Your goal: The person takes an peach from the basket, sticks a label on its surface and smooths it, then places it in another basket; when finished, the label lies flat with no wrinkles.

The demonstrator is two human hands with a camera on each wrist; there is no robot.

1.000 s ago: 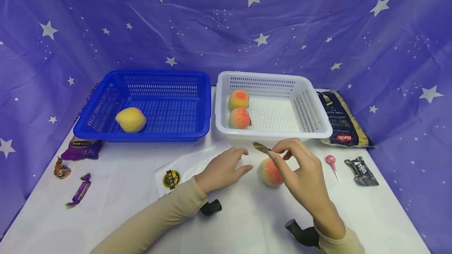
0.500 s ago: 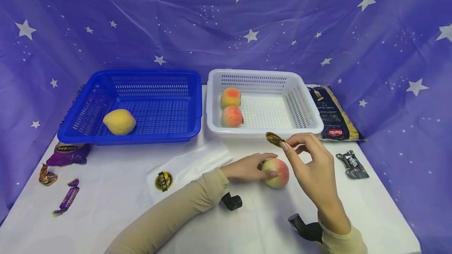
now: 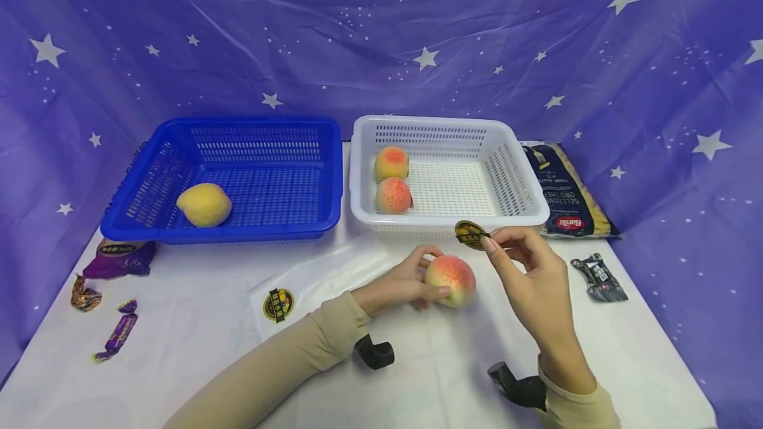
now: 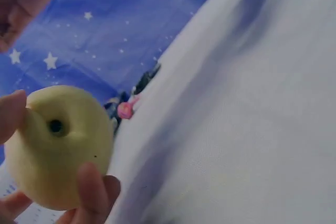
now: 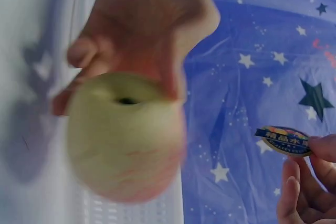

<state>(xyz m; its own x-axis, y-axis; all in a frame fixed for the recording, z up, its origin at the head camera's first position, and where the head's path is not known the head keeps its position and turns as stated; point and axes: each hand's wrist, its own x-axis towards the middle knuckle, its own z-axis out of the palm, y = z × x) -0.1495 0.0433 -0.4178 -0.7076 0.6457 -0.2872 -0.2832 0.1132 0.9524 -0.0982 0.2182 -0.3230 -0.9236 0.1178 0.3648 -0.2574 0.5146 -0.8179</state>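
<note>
My left hand [image 3: 395, 285] grips a red-and-yellow peach [image 3: 454, 278] in front of the white basket, fingers and thumb spread around its sides. The left wrist view shows the peach's pale yellow end [image 4: 68, 166] with a dark stem hole. Between thumb and forefinger, my right hand [image 3: 533, 286] pinches an oval black-and-gold sticker [image 3: 470, 235] by its edge. Its printed face, with fruit and lettering, shows in the right wrist view [image 5: 286, 141]. The sticker stands apart from the peach, up and to its right. A translucent backing strip [image 3: 334, 273] with one similar sticker [image 3: 278, 304] lies left of the peach.
A blue basket [image 3: 238, 237] holds a yellow fruit [image 3: 205, 205]. The white basket [image 3: 450, 220] holds two peaches [image 3: 393, 195]. A pasta bag [image 3: 569, 197] and black packet [image 3: 599, 278] lie right; wrapped candies [image 3: 116, 331] and a purple packet [image 3: 122, 259] lie left.
My left hand reached the peach, took hold of it and turned it, so its red side now faces up. My right hand still pinches the sticker, now with its face more visible.
</note>
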